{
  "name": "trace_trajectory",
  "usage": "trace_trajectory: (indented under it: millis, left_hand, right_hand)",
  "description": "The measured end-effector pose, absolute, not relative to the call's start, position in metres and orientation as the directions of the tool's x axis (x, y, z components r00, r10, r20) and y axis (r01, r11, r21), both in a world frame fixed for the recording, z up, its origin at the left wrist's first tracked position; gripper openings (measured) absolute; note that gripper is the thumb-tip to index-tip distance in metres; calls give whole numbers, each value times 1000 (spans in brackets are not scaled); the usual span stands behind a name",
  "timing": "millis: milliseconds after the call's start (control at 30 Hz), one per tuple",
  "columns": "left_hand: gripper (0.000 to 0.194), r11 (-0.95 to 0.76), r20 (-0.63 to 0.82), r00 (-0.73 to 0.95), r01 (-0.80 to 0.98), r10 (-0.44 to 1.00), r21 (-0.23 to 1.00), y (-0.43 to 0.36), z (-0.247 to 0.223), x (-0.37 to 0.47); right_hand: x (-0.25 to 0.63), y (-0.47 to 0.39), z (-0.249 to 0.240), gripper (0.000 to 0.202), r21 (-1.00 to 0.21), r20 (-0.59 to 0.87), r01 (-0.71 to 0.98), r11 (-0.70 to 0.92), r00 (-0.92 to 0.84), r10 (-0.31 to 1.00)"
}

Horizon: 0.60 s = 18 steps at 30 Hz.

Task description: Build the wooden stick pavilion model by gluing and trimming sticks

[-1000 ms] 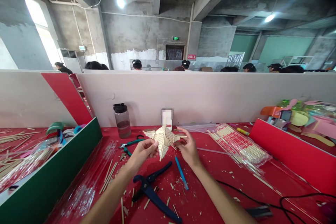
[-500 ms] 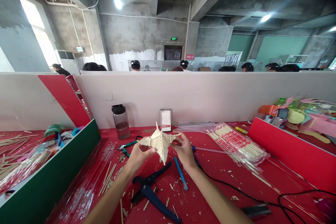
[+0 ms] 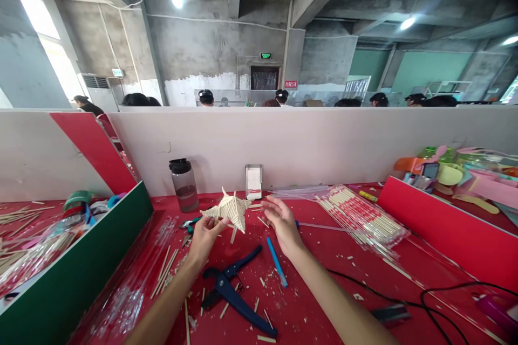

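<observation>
A dark-blue cutter (image 3: pixel 238 296) lies on a red tabletop (image 3: pixel 324 259). Beyond it, a star-shaped piece of pale sticks (image 3: pixel 233 211) is held up in the left hand (image 3: pixel 207 234), thumb and fingers pinching its left side. The right hand (image 3: pixel 283 223), beyond the cutter and to its right, is near the star but apart from it, fingers loosely parted and holding nothing that can be seen.

A blue pen (image 3: pixel 277 262) lies just right of the cutter, loose sticks (image 3: pixel 165 275) to its left, and a water bottle (image 3: pixel 184 188) stands beyond it, further left.

The star looks light and held from one side only — a slack pinch could let it tip or drop toward the cutter. Squeezing too hard might bend or loosen the thin sticks. A right fingertip catching a projecting point could twist it — or snap a stick.
</observation>
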<state>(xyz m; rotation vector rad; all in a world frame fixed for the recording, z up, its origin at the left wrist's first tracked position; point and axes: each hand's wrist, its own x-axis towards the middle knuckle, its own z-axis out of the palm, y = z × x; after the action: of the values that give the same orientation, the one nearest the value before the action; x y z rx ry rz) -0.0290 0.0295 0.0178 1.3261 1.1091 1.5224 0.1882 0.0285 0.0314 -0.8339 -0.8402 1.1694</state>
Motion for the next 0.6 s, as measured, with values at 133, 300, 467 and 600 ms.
trace_trajectory:
  millis: [133,300,467,600]
  left_hand:
    - [44,-291,296,-125,62,947,955,35,10,-33]
    - [46,-274,282,-81,96,956,957,30,12,-42]
    - [42,-295,300,-75,79,951,952,22,12,-45]
    - [52,-309,313,-75,60,947,949,22,7,-43]
  right_hand:
    - [203,27,51,35,-922,157,-323,215,196,968]
    - [220,-3,86,22,-929,196,201,310,-444,874]
    - [202,-54,85,57,-597,-38,640,484,-625,780]
    - [174,-76,51,117,-417,-122,701,578,-673,729]
